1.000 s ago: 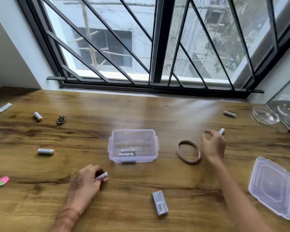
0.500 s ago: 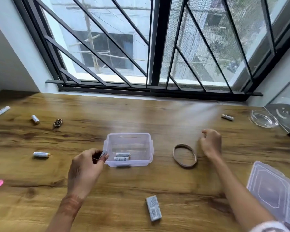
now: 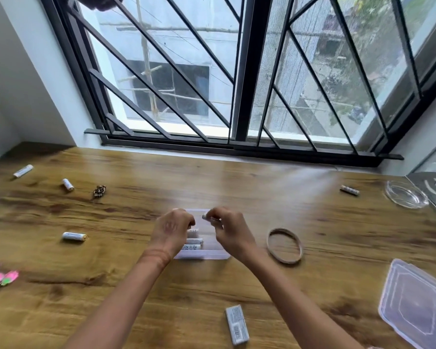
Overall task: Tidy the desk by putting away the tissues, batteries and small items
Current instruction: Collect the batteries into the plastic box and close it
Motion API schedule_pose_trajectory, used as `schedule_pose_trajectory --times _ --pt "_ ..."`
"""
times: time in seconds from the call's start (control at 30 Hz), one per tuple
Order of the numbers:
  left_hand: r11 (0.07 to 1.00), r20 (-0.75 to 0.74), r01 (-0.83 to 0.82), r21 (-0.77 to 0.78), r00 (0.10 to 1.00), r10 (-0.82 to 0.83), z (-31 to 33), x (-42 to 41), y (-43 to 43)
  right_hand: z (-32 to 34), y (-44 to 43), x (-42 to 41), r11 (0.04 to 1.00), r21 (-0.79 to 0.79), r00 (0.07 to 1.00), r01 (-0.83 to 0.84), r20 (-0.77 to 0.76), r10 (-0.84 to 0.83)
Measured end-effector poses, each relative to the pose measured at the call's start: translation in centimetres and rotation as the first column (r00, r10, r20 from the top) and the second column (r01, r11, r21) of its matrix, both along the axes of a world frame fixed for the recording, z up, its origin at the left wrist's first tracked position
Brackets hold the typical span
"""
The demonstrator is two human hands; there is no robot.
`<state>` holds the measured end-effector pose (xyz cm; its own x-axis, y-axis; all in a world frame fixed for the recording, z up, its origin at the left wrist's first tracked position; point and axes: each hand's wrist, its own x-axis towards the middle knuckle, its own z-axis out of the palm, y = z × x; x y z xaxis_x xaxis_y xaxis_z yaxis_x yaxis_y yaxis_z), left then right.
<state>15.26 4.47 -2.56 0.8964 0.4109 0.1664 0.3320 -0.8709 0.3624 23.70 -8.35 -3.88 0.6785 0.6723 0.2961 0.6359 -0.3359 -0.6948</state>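
A clear plastic box (image 3: 202, 255) sits mid-desk, mostly covered by both hands. My left hand (image 3: 171, 230) reaches down into it, fingers bent on the end of a white battery (image 3: 192, 231). Two more batteries (image 3: 193, 244) lie in the box just below it. My right hand (image 3: 230, 234) hovers over the box's right half and pinches another battery (image 3: 210, 218) at its fingertips. Loose batteries lie on the desk at the left (image 3: 74, 236), the far left (image 3: 67, 184) and the far right (image 3: 349, 190).
A tan band (image 3: 284, 245) lies right of the box and the clear lid (image 3: 418, 303) at the right edge. A grey pack (image 3: 237, 324) is near the front, pink-green clips (image 3: 0, 275) at left. A white tube (image 3: 23, 171), brown trinket (image 3: 99, 191) and glass dish (image 3: 405, 197) lie farther back.
My left hand carried its battery from the front of the desk into the box. My right hand picked up the battery beyond the band and brought it over the box.
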Motion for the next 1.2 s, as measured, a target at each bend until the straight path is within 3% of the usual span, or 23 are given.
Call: schedule_pose_trajectory --times 0.17,0.33,0.43,0.57,0.67,0.77,0.9,1.03,1.2 --pt "0.996 0.152 -0.088 0.015 0.985 0.084 0.4 -1.2 -0.1 0.1 2.3 0.0 0.989 -0.145 0.999 -0.012 0.039 0.018" --pt "0.989 0.166 -0.143 -0.024 0.975 0.145 0.5 -2.0 0.1 -0.5 4.3 -0.4 0.968 -0.227 0.994 -0.105 0.018 0.112" --pt "0.988 0.188 -0.155 -0.024 0.970 0.157 0.7 -1.8 -0.3 -0.6 3.9 -0.6 0.981 -0.178 0.995 -0.081 0.041 0.090" --pt "0.989 0.209 -0.141 -0.050 0.967 0.148 0.7 -1.0 -0.8 0.2 1.5 1.1 1.000 0.022 0.992 -0.004 0.129 0.001" --pt "0.993 0.218 -0.097 -0.061 0.970 0.109 0.9 0.3 -1.1 0.6 -1.8 5.1 0.985 0.099 0.976 0.141 0.153 -0.155" --pt "0.995 0.230 -0.072 -0.071 0.969 0.087 1.1 2.0 -1.8 0.4 -6.5 10.2 0.924 0.059 0.903 0.378 0.198 -0.382" --pt "0.994 0.222 -0.073 -0.086 0.971 0.091 1.3 4.2 -2.6 -1.4 -13.3 17.6 0.760 -0.196 0.783 0.620 0.220 -0.582" --pt "0.993 0.209 -0.081 -0.088 0.973 0.098 0.9 5.9 -3.1 -2.6 -18.9 22.8 0.589 -0.438 0.718 0.679 0.227 -0.658" --pt "0.992 0.178 -0.106 -0.074 0.977 0.118 0.4 7.0 -3.3 -2.5 -21.0 25.3 0.537 -0.491 0.695 0.686 0.226 -0.682"
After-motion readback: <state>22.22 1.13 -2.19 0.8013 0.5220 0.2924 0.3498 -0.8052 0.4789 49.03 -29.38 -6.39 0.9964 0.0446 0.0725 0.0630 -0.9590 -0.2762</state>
